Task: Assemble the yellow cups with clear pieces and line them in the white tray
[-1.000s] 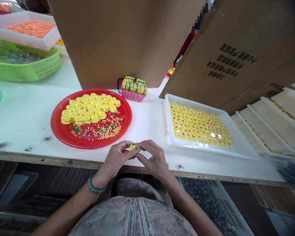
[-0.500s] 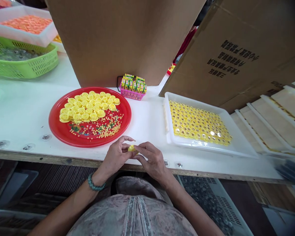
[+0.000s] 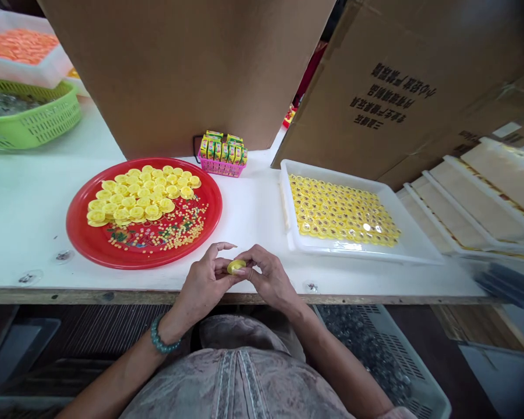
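Pinched jointly by the left hand [image 3: 204, 283] and the right hand [image 3: 269, 279], a yellow disc [image 3: 236, 266] is held near the front edge of a white table [image 3: 253, 212]. Similar discs [image 3: 135, 195] fill part of a red tray [image 3: 84, 241] at left; a white tray [image 3: 419, 251] lies at right. Cardboard panels [image 3: 192, 70] stand behind a pink basket [image 3: 222, 169]. Compared with half a second earlier, the disc shows more of its round face, and the surroundings appear farther left.
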The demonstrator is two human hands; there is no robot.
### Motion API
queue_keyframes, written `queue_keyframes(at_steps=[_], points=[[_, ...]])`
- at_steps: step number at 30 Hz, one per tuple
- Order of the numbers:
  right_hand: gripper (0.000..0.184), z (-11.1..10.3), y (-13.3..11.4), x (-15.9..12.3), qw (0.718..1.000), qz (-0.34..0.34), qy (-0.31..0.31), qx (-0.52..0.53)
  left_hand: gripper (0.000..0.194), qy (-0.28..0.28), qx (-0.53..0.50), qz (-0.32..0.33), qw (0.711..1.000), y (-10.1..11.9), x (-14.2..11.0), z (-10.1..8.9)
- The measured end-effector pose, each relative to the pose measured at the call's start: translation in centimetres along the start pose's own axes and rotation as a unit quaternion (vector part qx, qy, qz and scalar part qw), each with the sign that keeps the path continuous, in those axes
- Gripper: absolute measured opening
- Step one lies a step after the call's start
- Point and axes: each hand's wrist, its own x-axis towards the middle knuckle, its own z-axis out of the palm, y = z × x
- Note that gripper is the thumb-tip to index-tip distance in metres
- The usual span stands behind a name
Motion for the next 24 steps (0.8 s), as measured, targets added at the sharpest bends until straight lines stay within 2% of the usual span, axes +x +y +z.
queue_keyframes(at_steps=[5, 8, 11, 14, 18, 20, 24], points=[[0.015, 0.3, 0.9, -0.5, 0.999, 0.019, 0.022, 0.030, 0.052, -0.006, 0.016, 0.001, 1.000, 0.0, -0.1, 0.3], [0.022, 0.6, 1.8, -0.4, 0.989, 0.075, 0.047, 0.115, 0.056, -0.005, -0.012, -0.002, 1.000, -0.4, 0.4, 0.5], [0.025, 0.2, 2.2, -0.1, 0.974, 0.124, 0.029, 0.187, 0.060, -0.003, -0.053, -0.021, 0.998, -0.7, 1.1, 0.6], [0.021, -0.5, 1.7, 0.2, 0.981, 0.123, 0.023, 0.150, 0.059, -0.013, -0.048, -0.035, 0.998, -0.4, 1.4, 0.6], [0.016, -1.2, 1.0, -0.3, 0.991, 0.098, 0.062, 0.065, 0.055, -0.008, 0.060, -0.049, 0.997, 0.1, 1.9, 0.9], [0.019, -1.5, 1.4, -0.5, 0.992, 0.092, 0.077, 0.038, 0.059, 0.002, 0.058, -0.050, 0.997, -0.1, 2.5, 1.4], [0.034, -3.8, 3.6, -0.5, 0.981, 0.131, 0.081, 0.118, 0.076, -0.014, 0.038, -0.062, 0.997, -1.9, 4.3, 3.4]])
